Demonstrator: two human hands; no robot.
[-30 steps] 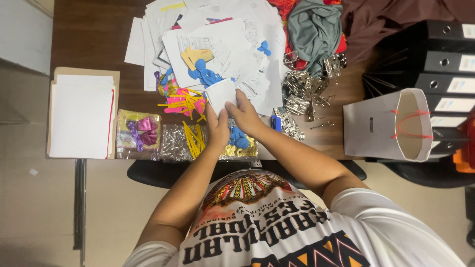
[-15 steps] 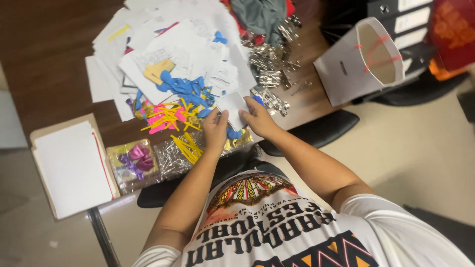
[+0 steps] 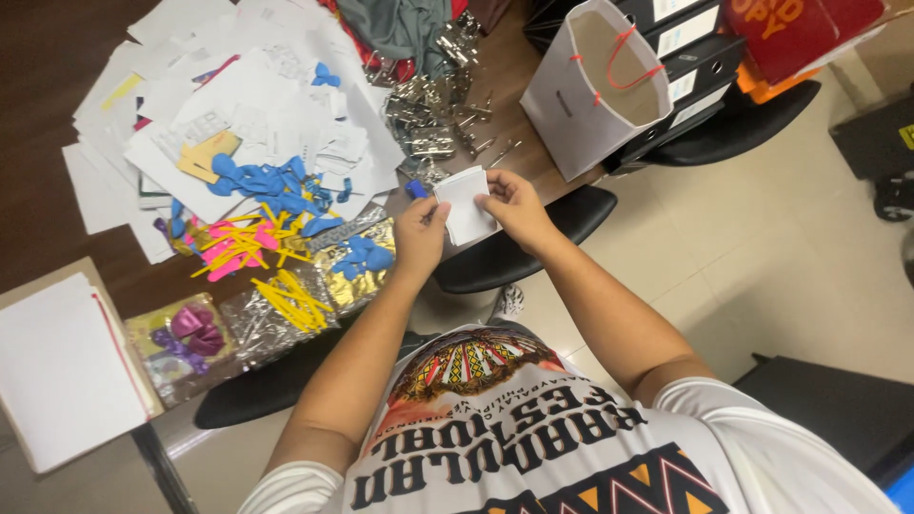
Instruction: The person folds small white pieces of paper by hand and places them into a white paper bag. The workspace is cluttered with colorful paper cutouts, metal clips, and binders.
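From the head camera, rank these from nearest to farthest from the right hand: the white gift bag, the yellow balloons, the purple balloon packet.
From the right hand:
1. White gift bag, just beyond it at the table edge.
2. Yellow balloons, across past the left hand.
3. Purple balloon packet, farther out on the left side.

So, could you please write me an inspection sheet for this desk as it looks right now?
Surface: dark wooden desk, mostly covered.
Job's things: small white paper, held up over the desk edge between both hands.
Clutter: loose white sheets, blue balloons, yellow strips, foil packets, metal clips, grey cloth, paper pad.
Grippers: left hand and right hand each pinch a side of the paper.
Cables: nothing seen.
Surroundings: white gift bag with red handles, black binders, black chair seat, tiled floor.
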